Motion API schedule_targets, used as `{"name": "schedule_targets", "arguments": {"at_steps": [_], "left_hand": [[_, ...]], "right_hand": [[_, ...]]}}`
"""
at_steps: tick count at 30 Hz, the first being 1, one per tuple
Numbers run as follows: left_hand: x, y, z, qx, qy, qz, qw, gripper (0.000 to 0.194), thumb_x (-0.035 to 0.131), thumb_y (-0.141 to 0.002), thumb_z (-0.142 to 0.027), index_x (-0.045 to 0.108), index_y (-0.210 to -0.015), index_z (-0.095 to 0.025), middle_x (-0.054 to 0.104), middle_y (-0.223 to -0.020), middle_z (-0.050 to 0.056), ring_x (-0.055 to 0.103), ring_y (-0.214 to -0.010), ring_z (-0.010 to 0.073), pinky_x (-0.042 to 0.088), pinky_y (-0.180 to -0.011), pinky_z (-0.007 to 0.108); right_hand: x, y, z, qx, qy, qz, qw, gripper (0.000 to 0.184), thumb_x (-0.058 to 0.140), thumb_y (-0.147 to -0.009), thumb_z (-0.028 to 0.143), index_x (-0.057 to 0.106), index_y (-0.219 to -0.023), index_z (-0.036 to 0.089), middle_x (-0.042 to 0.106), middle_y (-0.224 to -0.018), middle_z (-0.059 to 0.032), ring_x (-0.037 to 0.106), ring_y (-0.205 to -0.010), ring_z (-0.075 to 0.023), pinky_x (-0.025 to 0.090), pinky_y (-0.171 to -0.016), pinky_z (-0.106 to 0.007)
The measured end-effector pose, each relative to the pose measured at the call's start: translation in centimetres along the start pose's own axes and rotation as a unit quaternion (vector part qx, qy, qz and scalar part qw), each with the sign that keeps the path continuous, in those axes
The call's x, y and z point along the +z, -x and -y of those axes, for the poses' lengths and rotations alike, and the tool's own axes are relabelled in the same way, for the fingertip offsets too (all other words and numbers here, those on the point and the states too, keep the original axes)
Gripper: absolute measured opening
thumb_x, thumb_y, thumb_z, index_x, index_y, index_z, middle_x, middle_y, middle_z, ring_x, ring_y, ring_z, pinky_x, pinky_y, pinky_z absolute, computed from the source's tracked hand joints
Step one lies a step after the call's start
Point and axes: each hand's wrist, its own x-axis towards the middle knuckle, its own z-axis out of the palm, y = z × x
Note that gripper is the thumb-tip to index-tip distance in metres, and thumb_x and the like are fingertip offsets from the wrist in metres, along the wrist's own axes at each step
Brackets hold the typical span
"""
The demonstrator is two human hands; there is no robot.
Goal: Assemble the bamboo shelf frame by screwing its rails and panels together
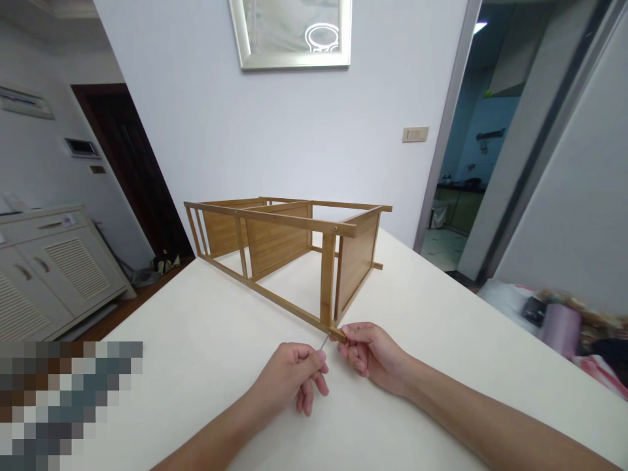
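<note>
A wooden shelf rack (284,243) with several slatted and panelled parts lies on its side on the white table. Between the thumb and fingers of my left hand (294,374) is a thin metal hex key (324,342), its tip meeting the side of the rack's near leg close to the corner. My right hand (367,353) pinches the end of that same leg (338,334), just right of the key's tip. A round screw head (335,228) shows on the upper leg. The far grip end of the key is hidden in my left hand.
The white table (196,366) reaches toward a wall with a framed picture (295,61) and a switch plate (415,135). A louvred cabinet (59,261) stands at the left. Bags and a purple roll (560,329) lie beyond the table's right edge, near a doorway.
</note>
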Motion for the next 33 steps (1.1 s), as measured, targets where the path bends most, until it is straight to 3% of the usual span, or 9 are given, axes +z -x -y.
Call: {"name": "schedule_targets", "arguments": {"at_steps": [11, 22, 33], "left_hand": [[0.71, 0.43, -0.69, 0.014, -0.021, -0.062, 0.998, 0.038, 0.066, -0.075, -0.052, 0.056, -0.066, -0.016, 0.071, -0.064, 0.005, 0.053, -0.034, 0.0085, 0.033, -0.037, 0.021], [0.79, 0.34, -0.77, 0.015, -0.059, -0.088, 0.994, 0.033, 0.067, -0.073, -0.046, 0.056, -0.062, -0.016, 0.069, -0.059, 0.003, 0.051, -0.034, 0.0085, 0.033, -0.039, 0.022], [0.37, -0.08, -0.17, -0.018, 0.035, -0.01, 0.999, 0.048, 0.061, -0.077, -0.063, 0.057, -0.075, -0.016, 0.068, -0.059, 0.003, 0.052, -0.035, 0.0085, 0.029, -0.037, 0.02]], "right_hand": [[-0.01, 0.08, 0.07, 0.0, 0.005, -0.003, 1.0, 0.024, 0.067, -0.082, 0.035, 0.065, -0.08, 0.011, 0.064, -0.061, -0.0024, 0.041, -0.036, -0.0047, 0.026, -0.034, -0.02], [-0.01, 0.08, 0.07, -0.002, 0.016, -0.004, 1.0, 0.025, 0.067, -0.08, 0.036, 0.063, -0.077, 0.012, 0.063, -0.062, -0.0021, 0.041, -0.036, -0.0045, 0.025, -0.035, -0.021], [0.66, 0.15, -0.3, -0.006, 0.124, -0.022, 0.992, 0.04, 0.067, -0.081, 0.051, 0.058, -0.068, 0.015, 0.059, -0.057, 0.0002, 0.039, -0.036, -0.0045, 0.023, -0.036, -0.021]]}}
